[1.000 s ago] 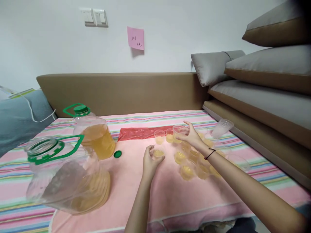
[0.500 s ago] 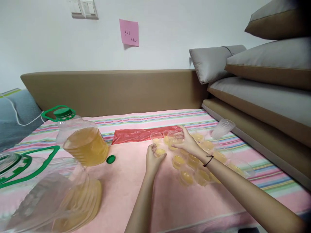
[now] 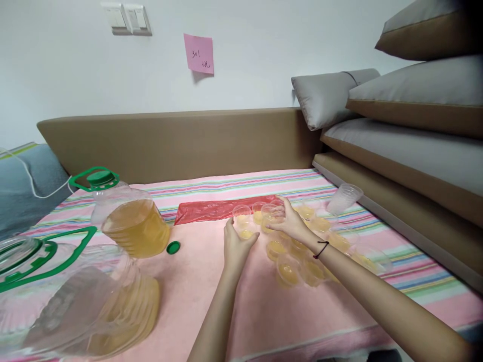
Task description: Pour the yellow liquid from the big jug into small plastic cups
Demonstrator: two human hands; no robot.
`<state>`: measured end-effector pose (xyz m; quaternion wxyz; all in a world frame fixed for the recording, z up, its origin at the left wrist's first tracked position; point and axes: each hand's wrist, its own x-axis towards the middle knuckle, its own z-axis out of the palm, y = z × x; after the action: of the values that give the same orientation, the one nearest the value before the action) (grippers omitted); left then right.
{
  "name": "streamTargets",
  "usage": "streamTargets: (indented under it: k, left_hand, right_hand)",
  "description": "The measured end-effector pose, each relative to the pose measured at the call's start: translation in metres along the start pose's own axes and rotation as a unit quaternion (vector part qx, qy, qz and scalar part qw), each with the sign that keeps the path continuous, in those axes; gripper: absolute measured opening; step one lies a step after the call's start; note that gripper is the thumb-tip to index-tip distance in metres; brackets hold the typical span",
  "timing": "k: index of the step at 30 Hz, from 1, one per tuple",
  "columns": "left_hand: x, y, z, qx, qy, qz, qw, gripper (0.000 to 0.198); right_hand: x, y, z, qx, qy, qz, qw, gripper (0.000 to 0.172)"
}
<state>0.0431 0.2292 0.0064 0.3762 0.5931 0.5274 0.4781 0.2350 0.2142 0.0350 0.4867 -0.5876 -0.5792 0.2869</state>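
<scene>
Striped cloth (image 3: pixel 219 183) runs back to a brown backrest (image 3: pixel 181 146) crossing 12 o'clock, with grey cushions (image 3: pixel 415 93) piled between 2 and 3. Seen from mid-view, the left hand (image 3: pixel 237 247) has its grip curled round a yellow-filled cup (image 3: pixel 246 235) at 6 o'clock. At half past 4, the right hand's (image 3: pixel 293 221) grip grasps a second cup (image 3: pixel 268 213). More filled cups (image 3: pixel 289 270) cluster beside the right arm. Two jugs (image 3: pixel 136 229) of amber liquid stand near 8, a loose green cap (image 3: pixel 173 247) just beside the rear one.

two big jugs (image 3: pixel 138 232) stand toward the sheet's (image 3: pixel 226 182) left edge. there is one loose green lid (image 3: pixel 173 247), two hands (image 3: pixel 236 247) and more than ten little cups (image 3: pixel 276 250).
</scene>
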Motion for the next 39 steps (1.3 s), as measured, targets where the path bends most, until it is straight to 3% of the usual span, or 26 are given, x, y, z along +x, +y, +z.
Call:
streamTargets:
  k: [3, 5, 7, 10, 16, 21, 29, 34, 39]
  left_hand:
    - [0.005, 0.033, -0.003, 0.085, 0.003, 0.132, 0.988, 0.057]
    - [0.015, 0.053, 0.002, 0.116, -0.087, 0.189, 0.971, 0.043]
    - [0.027, 0.068, 0.010, 0.145, -0.181, 0.196, 0.953, 0.038]
    - [0.043, 0.079, 0.022, 0.167, -0.241, 0.171, 0.941, 0.043]
    - [0.062, 0.085, 0.024, 0.180, -0.319, 0.144, 0.919, 0.060]
    - [0.077, 0.084, 0.023, 0.180, -0.368, 0.172, 0.896, 0.066]
    - [0.090, 0.082, 0.037, 0.201, -0.403, 0.180, 0.875, 0.066]
    - [0.092, 0.085, 0.039, 0.214, -0.423, 0.178, 0.862, 0.065]
    - [0.095, 0.086, 0.042, 0.235, -0.440, 0.189, 0.846, 0.072]
  right_hand:
    - [0.004, 0.008, 0.003, -0.025, 0.005, 0.000, 1.000, 0.098]
    - [0.006, 0.012, 0.005, -0.052, 0.008, -0.001, 0.999, 0.099]
    - [0.007, 0.014, 0.007, -0.069, 0.007, -0.001, 0.998, 0.100]
    - [0.008, 0.015, 0.008, -0.084, 0.006, -0.002, 0.996, 0.103]
    - [0.012, 0.019, 0.010, -0.096, 0.002, 0.002, 0.995, 0.112]
    - [0.015, 0.024, 0.010, -0.075, -0.005, -0.014, 0.997, 0.113]
    - [0.013, 0.024, 0.008, -0.055, -0.020, 0.001, 0.998, 0.124]
    - [0.012, 0.015, 0.006, -0.060, -0.036, 0.016, 0.997, 0.116]
    - [-0.001, 0.000, -0.017, -0.052, -0.019, 0.001, 0.998, 0.117]
